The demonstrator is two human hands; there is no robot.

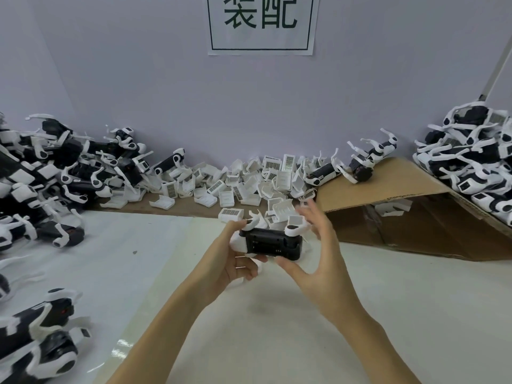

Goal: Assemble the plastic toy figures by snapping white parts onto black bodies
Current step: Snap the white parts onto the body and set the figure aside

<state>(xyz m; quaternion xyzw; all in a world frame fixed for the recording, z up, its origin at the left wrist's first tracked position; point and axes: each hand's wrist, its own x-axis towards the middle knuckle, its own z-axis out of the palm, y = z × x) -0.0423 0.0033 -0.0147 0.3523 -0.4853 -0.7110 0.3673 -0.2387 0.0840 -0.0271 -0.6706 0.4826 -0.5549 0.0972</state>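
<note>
The person holds a black oblong plastic toy body (273, 243) in the air above the pale counter (277, 328), at the middle of the view. The left hand (235, 259) has its grip clamped on the body's left end, fingers curled under it and the thumb over the top by a white rounded end cap. The right hand (313, 253) braces the body's lower right corner with its thumb, while its fingers, blurred, stand spread above a white hip-shaped plastic part (295, 227) seated on the body's upper right corner; that grip looks apart rather than clamped. Just beyond the grip lies a heap of loose white ribbed plastic covers (243, 181) against the wall, some bearing dark printed labels too small to read. Left of the grip sits a pile of black-and-white toy figures (41, 176), and right of it a second pile (476, 153) rests on a sloping brown cardboard sheet (388, 184). The body should be light, stiff and fairly smooth, best held by its solid ends, while the thin white limbs seem liable to bend or crack if squeezed. On the wall above the grip, a white paper sign (260, 23) reads "装配" in dark green.
</note>
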